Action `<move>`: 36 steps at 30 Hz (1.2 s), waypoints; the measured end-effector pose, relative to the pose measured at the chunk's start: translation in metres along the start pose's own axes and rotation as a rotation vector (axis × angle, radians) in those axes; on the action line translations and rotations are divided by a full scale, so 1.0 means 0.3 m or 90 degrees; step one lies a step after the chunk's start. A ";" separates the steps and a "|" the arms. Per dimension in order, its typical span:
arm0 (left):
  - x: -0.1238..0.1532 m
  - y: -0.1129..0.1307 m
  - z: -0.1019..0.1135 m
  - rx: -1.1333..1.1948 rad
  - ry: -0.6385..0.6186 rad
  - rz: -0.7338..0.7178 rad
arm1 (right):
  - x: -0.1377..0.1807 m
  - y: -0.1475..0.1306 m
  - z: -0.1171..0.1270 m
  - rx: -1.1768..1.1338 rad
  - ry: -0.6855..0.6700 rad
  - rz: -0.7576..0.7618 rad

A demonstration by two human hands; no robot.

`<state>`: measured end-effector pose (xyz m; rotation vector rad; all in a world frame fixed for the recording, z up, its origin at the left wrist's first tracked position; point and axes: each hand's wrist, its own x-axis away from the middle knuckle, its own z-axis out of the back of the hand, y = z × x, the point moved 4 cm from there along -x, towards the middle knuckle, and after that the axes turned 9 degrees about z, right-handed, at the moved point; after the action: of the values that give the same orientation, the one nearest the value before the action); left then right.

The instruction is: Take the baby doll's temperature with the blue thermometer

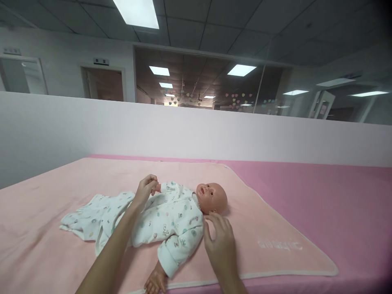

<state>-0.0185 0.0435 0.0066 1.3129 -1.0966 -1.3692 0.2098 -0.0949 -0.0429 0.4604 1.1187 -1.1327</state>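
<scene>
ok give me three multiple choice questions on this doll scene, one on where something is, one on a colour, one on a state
1. Where does the doll lie?
A. on the blanket
B. on the floor
C. in a crib

2. What colour is the blanket?
A. dark blue
B. pale pink
C. green

3. What is the left hand doing?
A. resting flat on the blanket
B. closed around the doll's hand
C. lifted well above the doll

Answers:
1. A, the doll lies on its back on the blanket, head to the right.
2. B, the blanket is pale pink with a cream edge, on a deeper pink sheet.
3. B, its fingers curl round the doll's small hand, while the right hand is open beside the doll's head.
</scene>
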 end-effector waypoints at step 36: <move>-0.044 -0.116 -0.217 0.038 0.006 0.012 | -0.335 -0.060 -0.279 0.167 -0.373 -0.043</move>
<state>0.0455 0.0624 -0.0274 1.3477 -1.1490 -1.3235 0.1551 0.0108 0.0141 0.2625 0.4807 -1.3663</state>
